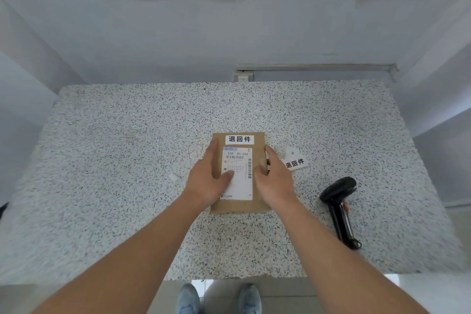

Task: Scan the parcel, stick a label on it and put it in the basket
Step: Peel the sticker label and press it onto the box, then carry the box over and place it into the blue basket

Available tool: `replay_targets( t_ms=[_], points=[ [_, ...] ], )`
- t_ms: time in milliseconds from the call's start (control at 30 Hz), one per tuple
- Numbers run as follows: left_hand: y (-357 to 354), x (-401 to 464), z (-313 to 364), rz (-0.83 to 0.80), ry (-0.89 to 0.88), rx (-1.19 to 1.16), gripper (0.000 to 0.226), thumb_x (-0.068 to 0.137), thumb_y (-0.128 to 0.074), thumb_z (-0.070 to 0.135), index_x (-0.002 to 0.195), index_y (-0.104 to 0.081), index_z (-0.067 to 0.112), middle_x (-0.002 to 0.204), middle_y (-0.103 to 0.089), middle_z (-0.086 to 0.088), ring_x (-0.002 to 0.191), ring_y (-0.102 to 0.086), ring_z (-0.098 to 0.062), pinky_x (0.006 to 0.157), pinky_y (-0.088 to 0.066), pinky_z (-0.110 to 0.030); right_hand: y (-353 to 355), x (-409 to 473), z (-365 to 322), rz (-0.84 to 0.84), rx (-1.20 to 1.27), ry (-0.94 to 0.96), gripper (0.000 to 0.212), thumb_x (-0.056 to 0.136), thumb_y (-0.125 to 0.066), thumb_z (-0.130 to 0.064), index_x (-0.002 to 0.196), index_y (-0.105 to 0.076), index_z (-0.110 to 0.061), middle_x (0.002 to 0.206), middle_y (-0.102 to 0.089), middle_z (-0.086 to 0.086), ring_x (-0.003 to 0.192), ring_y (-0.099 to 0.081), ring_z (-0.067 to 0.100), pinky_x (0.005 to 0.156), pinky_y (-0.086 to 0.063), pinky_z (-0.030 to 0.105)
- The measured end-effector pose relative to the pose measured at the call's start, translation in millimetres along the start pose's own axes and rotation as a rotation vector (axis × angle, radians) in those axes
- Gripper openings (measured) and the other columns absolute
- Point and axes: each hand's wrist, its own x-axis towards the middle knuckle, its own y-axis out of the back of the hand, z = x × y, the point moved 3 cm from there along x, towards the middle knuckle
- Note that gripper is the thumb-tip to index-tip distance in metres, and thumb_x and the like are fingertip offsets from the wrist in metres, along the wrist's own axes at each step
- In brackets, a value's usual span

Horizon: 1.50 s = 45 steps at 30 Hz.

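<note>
Two bare hands rest on a brown parcel that lies flat near the middle of the speckled worktop. The left hand lies on the parcel's left side. Its fingers are stretched out flat along the left edge, and its thumb presses on the white shipping label with the barcodes. The right hand lies on the parcel's right side, its fingers spread out over the right edge and bent down a little at the tips. Neither hand is closed around the parcel; both just lie on top of it with loose, open fingers.

At the top of the parcel sits a white sticker with three big black characters. Another sticker like it lies on the worktop just beside the right hand, with a scrap of white paper touching it. A black scanner lies on its side further right, well apart from the parcel. A tiny white strip lies left of the left hand.
</note>
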Motion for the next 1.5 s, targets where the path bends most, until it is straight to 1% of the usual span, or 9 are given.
replay_targets(
  t_ms=[67, 200, 367, 533, 733, 967, 1100, 1267, 1500],
  points=[
    [-1.6, -2.5, 0.3, -0.006, -0.017, 0.018, 0.095, 0.092, -0.072, 0.036, 0.162, -0.007, 0.040, 0.133, -0.057, 0.009, 0.109, -0.057, -0.015, 0.091, -0.051, -0.035, 0.9, -3.3, 1.2, -0.021, -0.008, 0.017, 0.068, 0.106, -0.056, -0.025, 0.165, -0.024, -0.038, 0.151, -0.054, -0.007, 0.117, -0.057, 0.007, 0.096, -0.054, 0.030],
    [-1.8, -11.4, -5.0, -0.021, -0.010, -0.013, 0.102, 0.089, -0.075, 0.036, 0.161, -0.003, 0.043, 0.145, -0.052, 0.010, 0.118, -0.061, -0.023, 0.098, -0.054, -0.047, 0.1, -9.7, 7.8, -0.049, -0.040, 0.044, 0.071, 0.106, -0.057, -0.026, 0.166, -0.021, -0.038, 0.147, -0.052, -0.010, 0.089, -0.050, -0.012, 0.063, -0.039, 0.008],
    [-10.0, -22.8, -13.7, -0.141, -0.089, 0.112, 0.095, 0.091, -0.069, 0.046, 0.161, -0.006, 0.042, 0.139, -0.050, 0.002, 0.120, -0.053, -0.021, 0.102, -0.049, -0.041, -1.6, -20.9, 16.0, -0.102, -0.073, 0.114, 0.068, 0.107, -0.056, -0.030, 0.165, -0.023, -0.043, 0.147, -0.051, -0.009, 0.099, -0.056, -0.006, 0.074, -0.054, 0.014],
    [-15.4, -24.5, -7.6, -0.136, -0.124, 0.151, 0.097, 0.092, -0.068, 0.044, 0.163, -0.001, 0.036, 0.142, -0.046, -0.005, 0.121, -0.051, -0.022, 0.105, -0.048, -0.043, -2.1, -23.6, 14.9, -0.114, -0.124, 0.171, 0.066, 0.107, -0.057, -0.030, 0.164, -0.026, -0.039, 0.154, -0.047, -0.008, 0.094, -0.046, -0.017, 0.058, -0.043, -0.002],
    [-5.7, -38.8, 3.4, -0.059, -0.162, 0.134, 0.097, 0.092, -0.070, 0.040, 0.162, -0.004, 0.039, 0.144, -0.041, -0.006, 0.119, -0.047, -0.020, 0.095, -0.044, -0.030, 8.1, -36.8, -0.2, -0.127, -0.102, 0.207, 0.071, 0.106, -0.058, -0.030, 0.166, -0.020, -0.038, 0.158, -0.041, -0.006, 0.126, -0.043, 0.004, 0.101, -0.039, 0.022],
    [15.5, -63.3, 29.4, 0.011, -0.185, 0.099, 0.096, 0.091, -0.071, 0.039, 0.161, -0.006, 0.039, 0.146, -0.041, -0.009, 0.121, -0.049, -0.024, 0.103, -0.049, -0.042, 31.0, -57.9, -37.4, -0.096, -0.087, 0.270, 0.071, 0.106, -0.059, -0.025, 0.166, -0.023, -0.036, 0.164, -0.037, -0.005, 0.131, -0.042, 0.006, 0.101, -0.035, 0.020],
    [31.3, -80.3, 39.8, 0.026, -0.208, 0.082, 0.096, 0.091, -0.072, 0.038, 0.161, -0.007, 0.040, 0.143, -0.042, -0.008, 0.119, -0.049, -0.024, 0.102, -0.052, -0.045, 37.3, -76.1, -54.4, -0.077, -0.075, 0.293, 0.071, 0.106, -0.060, -0.022, 0.166, -0.025, -0.035, 0.160, -0.041, -0.006, 0.124, -0.041, 0.001, 0.084, -0.037, 0.002],
    [61.6, -101.5, 44.8, 0.051, -0.236, 0.085, 0.096, 0.091, -0.072, 0.038, 0.161, -0.008, 0.039, 0.145, -0.041, -0.008, 0.123, -0.047, -0.023, 0.105, -0.049, -0.045, 34.6, -104.2, -85.2, -0.058, -0.052, 0.330, 0.070, 0.105, -0.060, -0.022, 0.165, -0.026, -0.036, 0.162, -0.040, -0.004, 0.133, -0.042, 0.008, 0.114, -0.046, 0.040],
    [101.7, -136.2, 36.3, 0.102, -0.274, 0.061, 0.096, 0.091, -0.073, 0.038, 0.161, -0.008, 0.040, 0.143, -0.042, -0.006, 0.116, -0.045, -0.017, 0.084, -0.040, -0.022, 20.5, -148.0, -121.9, -0.024, -0.063, 0.377, 0.070, 0.105, -0.061, -0.020, 0.165, -0.027, -0.035, 0.161, -0.041, -0.001, 0.137, -0.041, 0.011, 0.116, -0.042, 0.037]
  ],
)
